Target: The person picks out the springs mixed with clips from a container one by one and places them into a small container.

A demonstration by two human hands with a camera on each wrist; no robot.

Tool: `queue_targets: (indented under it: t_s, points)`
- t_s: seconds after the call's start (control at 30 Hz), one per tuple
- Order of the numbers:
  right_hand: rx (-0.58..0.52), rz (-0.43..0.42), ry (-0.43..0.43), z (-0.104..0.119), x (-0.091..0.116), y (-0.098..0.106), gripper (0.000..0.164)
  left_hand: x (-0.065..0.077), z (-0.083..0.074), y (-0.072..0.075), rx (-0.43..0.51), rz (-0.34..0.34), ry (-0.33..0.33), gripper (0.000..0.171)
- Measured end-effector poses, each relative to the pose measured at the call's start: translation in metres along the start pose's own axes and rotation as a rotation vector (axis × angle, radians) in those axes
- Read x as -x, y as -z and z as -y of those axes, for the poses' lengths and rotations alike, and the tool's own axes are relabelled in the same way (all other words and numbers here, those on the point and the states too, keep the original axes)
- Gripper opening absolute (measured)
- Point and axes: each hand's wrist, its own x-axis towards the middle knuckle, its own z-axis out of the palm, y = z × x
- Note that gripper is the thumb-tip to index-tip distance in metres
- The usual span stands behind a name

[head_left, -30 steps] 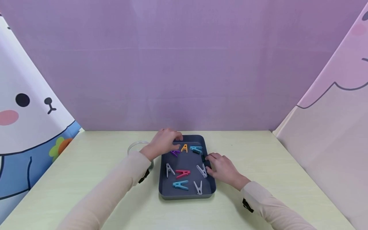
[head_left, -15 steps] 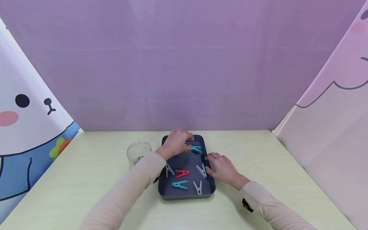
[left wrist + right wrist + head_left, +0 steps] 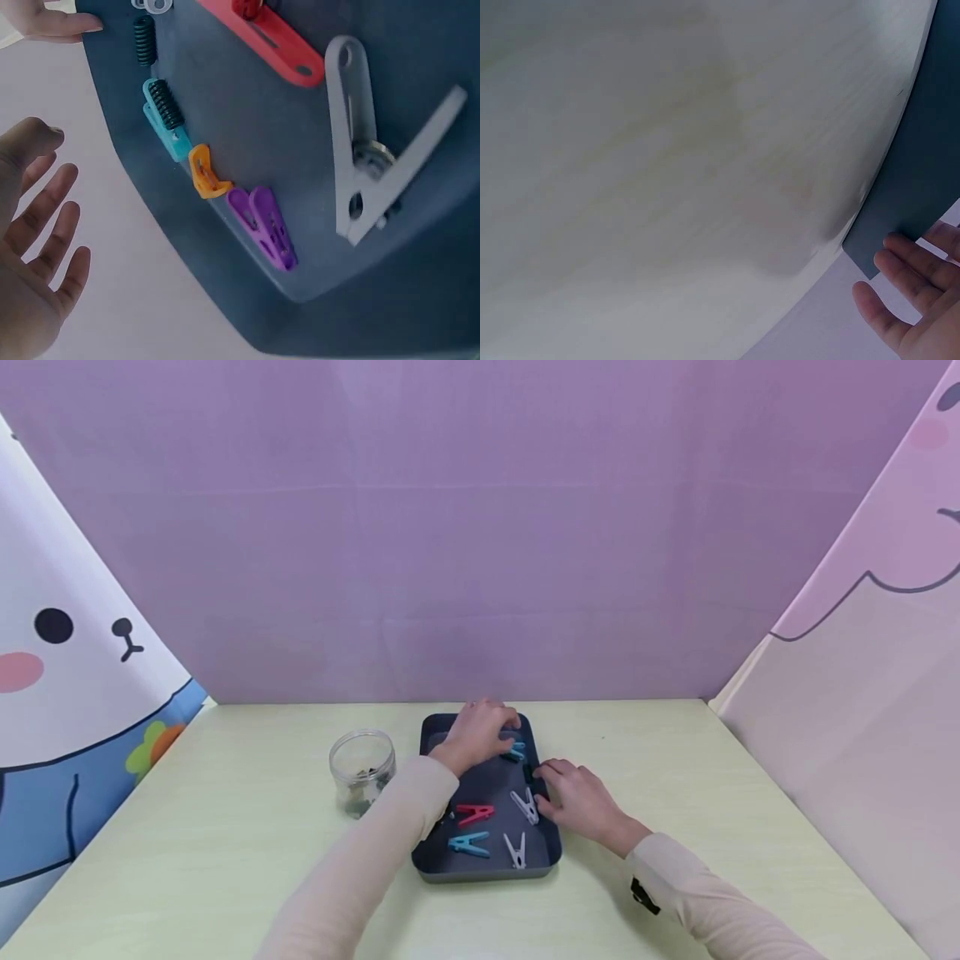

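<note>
My left hand [image 3: 477, 737] hovers over the far part of a dark grey tray [image 3: 495, 875], its fingers spread and holding nothing. Just beyond its thumb lies a blue clothespin [image 3: 517, 749] with a black coil spring [image 3: 166, 103] against it. The left wrist view shows orange [image 3: 204, 174], purple [image 3: 264, 229], red [image 3: 281, 51] and grey [image 3: 356, 150] clothespins in the tray. A second black spring [image 3: 145, 41] lies by the tray wall. My right hand [image 3: 585, 802] rests its relaxed fingers on the tray's right rim.
Left of the tray stands a clear round jar [image 3: 362, 768] with small dark and light items inside. Nearer in the tray lie another blue clothespin [image 3: 470, 843] and two whitish ones, at the front [image 3: 516, 850] and right [image 3: 525, 806]. A purple backdrop [image 3: 480, 568] rises behind the table.
My left hand has moved right across the tray's far part, from over the purple clothespin to beside the blue one. The jar has come into fuller view. My right hand stays put.
</note>
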Motion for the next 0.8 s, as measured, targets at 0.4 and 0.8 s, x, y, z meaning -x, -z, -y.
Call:
queue_targets:
  t_s: [0.4, 0.8]
  points:
    - [0.001, -0.013, 0.006, 0.0, 0.0, -0.002, 0.032, -0.002, -0.001, -0.018, 0.068, 0.051, 0.069, 0.025]
    - [-0.01, -0.016, 0.009, 0.001, -0.001, -0.002, 0.032, 0.0, 0.004, -0.034, 0.117, 0.089, 0.107, 0.024]
